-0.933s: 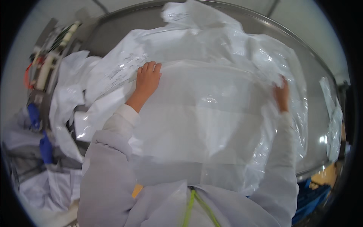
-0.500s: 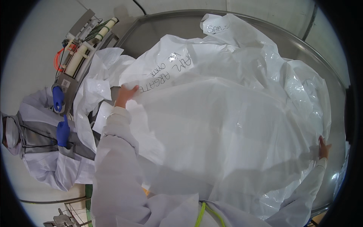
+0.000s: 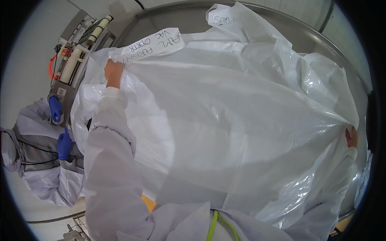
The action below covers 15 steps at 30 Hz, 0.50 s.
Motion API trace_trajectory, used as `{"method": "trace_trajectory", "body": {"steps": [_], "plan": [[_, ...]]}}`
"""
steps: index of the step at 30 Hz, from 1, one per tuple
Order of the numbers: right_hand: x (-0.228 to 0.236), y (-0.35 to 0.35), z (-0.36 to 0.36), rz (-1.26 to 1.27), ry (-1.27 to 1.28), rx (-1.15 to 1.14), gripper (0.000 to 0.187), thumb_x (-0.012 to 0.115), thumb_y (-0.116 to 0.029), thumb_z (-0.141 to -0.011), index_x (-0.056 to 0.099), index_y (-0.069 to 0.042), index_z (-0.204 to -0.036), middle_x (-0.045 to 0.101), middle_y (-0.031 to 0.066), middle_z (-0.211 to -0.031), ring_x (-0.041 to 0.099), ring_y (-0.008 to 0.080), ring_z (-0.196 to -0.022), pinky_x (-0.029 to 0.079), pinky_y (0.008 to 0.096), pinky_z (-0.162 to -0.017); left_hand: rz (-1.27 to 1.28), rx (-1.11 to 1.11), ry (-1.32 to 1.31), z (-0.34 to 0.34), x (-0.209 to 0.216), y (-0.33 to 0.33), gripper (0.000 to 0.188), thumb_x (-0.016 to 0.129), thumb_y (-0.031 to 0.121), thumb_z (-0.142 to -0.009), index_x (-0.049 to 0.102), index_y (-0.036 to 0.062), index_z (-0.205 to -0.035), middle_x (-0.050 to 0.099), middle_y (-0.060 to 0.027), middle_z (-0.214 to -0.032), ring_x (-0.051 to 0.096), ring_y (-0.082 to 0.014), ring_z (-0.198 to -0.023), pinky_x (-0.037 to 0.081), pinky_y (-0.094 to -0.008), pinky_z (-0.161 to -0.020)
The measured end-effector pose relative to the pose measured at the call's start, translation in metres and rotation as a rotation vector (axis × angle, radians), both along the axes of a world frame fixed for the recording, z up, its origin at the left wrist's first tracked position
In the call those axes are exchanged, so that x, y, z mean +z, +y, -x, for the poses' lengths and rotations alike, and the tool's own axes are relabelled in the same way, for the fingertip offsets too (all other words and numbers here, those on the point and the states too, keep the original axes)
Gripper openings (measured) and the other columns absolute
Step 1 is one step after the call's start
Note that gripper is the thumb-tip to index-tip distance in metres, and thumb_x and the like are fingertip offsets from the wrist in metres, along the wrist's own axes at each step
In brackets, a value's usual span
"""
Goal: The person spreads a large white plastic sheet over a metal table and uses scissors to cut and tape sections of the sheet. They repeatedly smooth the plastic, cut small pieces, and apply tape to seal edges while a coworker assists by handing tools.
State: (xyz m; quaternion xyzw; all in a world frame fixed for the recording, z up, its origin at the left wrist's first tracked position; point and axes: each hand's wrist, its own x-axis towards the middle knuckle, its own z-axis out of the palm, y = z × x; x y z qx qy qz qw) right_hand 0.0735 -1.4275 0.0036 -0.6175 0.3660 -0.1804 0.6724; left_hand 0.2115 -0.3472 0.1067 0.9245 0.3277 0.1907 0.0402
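A large white plastic sheet [image 3: 241,120], perhaps a big bag or liner, spreads across the steel table [image 3: 189,13] and reaches toward my body. My left hand [image 3: 114,72] grips its upper left part, beside a strip with handwriting in dark marker. On the far right my right hand [image 3: 351,137] pinches the sheet's edge, and creases run inward from those fingers. Between my hands the plastic is pulled fairly taut. Its upper right part lies in loose, shiny folds, with another written flap standing up at the back.
At the left stands a co-worker in a pale coat and grey apron, with blue-gloved hands [image 3: 64,143]. Beyond that person is a metal machine with pale cylinders [image 3: 72,66] and an orange coiled hose [image 3: 52,66]. A raised rim borders the table.
My left hand has moved up and left, and my right hand slightly up and right. The sheet between them has stretched wider, and its written strip has shifted up and left.
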Motion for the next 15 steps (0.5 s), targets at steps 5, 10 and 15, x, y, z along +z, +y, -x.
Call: {"method": "trace_trajectory", "body": {"steps": [5,10,15], "plan": [[-0.011,-0.040,-0.029,0.016,-0.212,0.100,0.044,0.048,-0.024,-0.095,0.042,0.004,-0.128,0.048,0.0145,-0.125,0.052,0.0247,-0.113,0.049,0.0296,-0.094,0.240,0.033,-0.247,-0.006,-0.009,0.028,0.042,0.056,0.022,-0.082,0.051,-0.0017,-0.116,0.058,-0.0220,-0.112,0.059,-0.0389,-0.099,0.050,-0.0479,-0.081],[-0.023,-0.053,-0.007,0.250,-0.095,0.162,0.048,0.048,-0.026,-0.095,0.040,0.005,-0.130,0.043,0.0183,-0.134,0.049,0.0302,-0.118,0.044,0.0367,-0.097,0.610,-0.028,-0.350,-0.025,-0.026,-0.005,0.041,0.058,0.019,-0.086,0.045,-0.0014,-0.119,0.053,-0.0178,-0.112,0.058,-0.0376,-0.095,0.053,-0.0536,-0.064],[-0.019,-0.004,-0.010,0.777,0.140,-0.032,0.062,0.058,-0.034,-0.089,0.036,0.004,-0.134,0.040,0.0213,-0.138,0.040,0.0349,-0.126,0.029,0.0434,-0.106,0.571,-0.039,-0.362,-0.032,-0.059,0.033,0.062,0.064,0.033,-0.079,0.044,-0.0050,-0.124,0.048,-0.0236,-0.124,0.049,-0.0379,-0.114,0.044,-0.0414,-0.090]]}}
